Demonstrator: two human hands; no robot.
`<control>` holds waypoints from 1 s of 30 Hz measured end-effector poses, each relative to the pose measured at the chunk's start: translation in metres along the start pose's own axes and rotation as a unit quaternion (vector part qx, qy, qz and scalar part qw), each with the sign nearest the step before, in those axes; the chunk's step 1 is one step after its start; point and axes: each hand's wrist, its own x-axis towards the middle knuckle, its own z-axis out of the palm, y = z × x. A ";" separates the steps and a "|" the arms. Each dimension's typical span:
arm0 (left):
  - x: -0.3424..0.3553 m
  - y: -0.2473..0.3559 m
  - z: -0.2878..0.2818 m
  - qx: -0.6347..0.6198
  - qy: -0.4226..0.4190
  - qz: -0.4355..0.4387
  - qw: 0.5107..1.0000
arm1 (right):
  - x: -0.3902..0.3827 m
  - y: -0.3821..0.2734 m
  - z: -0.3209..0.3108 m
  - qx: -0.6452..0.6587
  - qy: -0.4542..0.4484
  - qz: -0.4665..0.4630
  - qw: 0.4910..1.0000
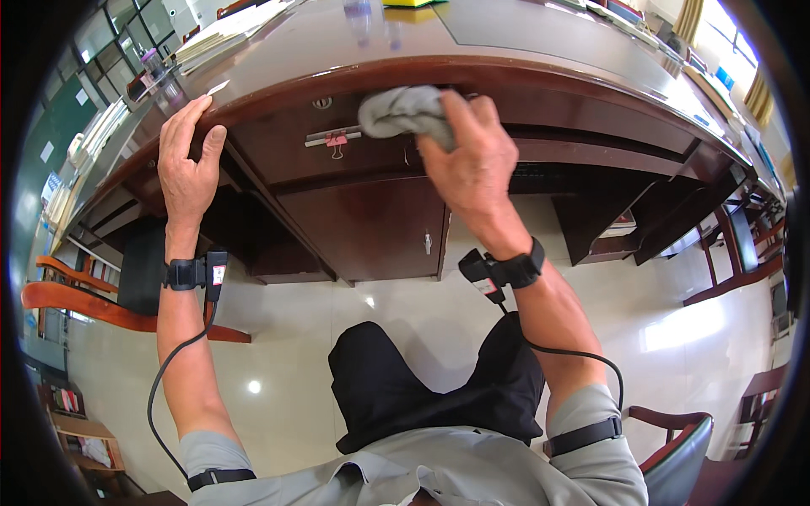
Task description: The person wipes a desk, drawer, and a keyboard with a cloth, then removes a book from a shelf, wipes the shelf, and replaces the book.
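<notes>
My right hand (477, 160) is closed around a folded grey cloth (403, 112), which lies against the upper front of a dark brown wooden desk (278, 91), just below its rounded edge. Left of the cloth, the drawer front carries a round lock (322, 103) and a metal handle (321, 137) with a pink binder clip (339, 138) on it. With fingers stretched out, my left hand (187, 173) rests at the desk's edge, next to a small white piece (218, 87) on the top. Its palm side is hidden.
Under the drawer is a cabinet door (363, 223) with a key (428, 244) in it. Stacked papers (224, 38) and a yellow item (413, 3) lie on the desktop. A wooden chair (93, 308) stands at left, a green-backed chair (679, 460) at lower right. Cables run along both my arms.
</notes>
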 end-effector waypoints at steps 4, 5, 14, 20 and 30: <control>-0.001 0.001 0.007 -0.006 -0.004 -0.008 1.000 | -0.007 0.006 -0.004 0.037 0.068 0.008 0.997; -0.001 0.000 0.008 -0.003 -0.006 -0.009 1.000 | -0.010 0.009 -0.003 0.056 0.083 0.011 0.995; -0.006 0.023 0.000 0.085 0.054 0.026 0.995 | -0.086 0.049 0.019 0.005 -0.100 0.077 0.992; -0.085 0.159 0.064 -0.222 -0.102 -0.053 0.968 | -0.133 0.079 0.006 0.041 -0.189 0.083 0.978; -0.206 0.251 0.226 -0.152 -0.436 -0.307 0.832 | -0.033 0.098 -0.108 0.001 0.035 -0.001 0.999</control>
